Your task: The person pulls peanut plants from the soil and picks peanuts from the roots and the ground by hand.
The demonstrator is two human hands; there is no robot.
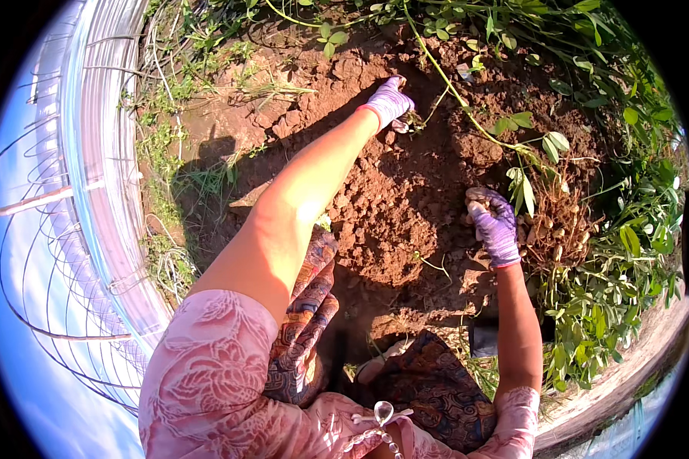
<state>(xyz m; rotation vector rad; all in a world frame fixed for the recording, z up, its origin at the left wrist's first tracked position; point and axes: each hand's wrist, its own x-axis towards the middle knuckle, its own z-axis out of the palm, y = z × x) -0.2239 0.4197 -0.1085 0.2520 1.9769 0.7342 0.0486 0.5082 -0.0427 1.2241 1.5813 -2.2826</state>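
My left hand (pixel 391 104), in a purple-and-white striped glove, reaches out to the loose brown soil (pixel 390 241). Its fingers are bent down at the ground beside a small green sprig (pixel 416 121), and the fingertips are partly hidden. My right hand (pixel 496 226), in a purple glove, is curled around small pale brown lumps that look like peanut pods (pixel 474 207). Just right of it lies an uprooted peanut plant, its tangled roots (pixel 560 224) bearing several pods. A long green stem (pixel 436 66) arches over the soil between the hands.
Leafy peanut plants (pixel 620 275) line the right side and the top. At left, low weeds (pixel 163 172) border plastic sheeting (pixel 106 115) and curved hoops (pixel 40 258). A dark object (pixel 483 341) lies by my right forearm. My patterned trousers (pixel 436 390) show below.
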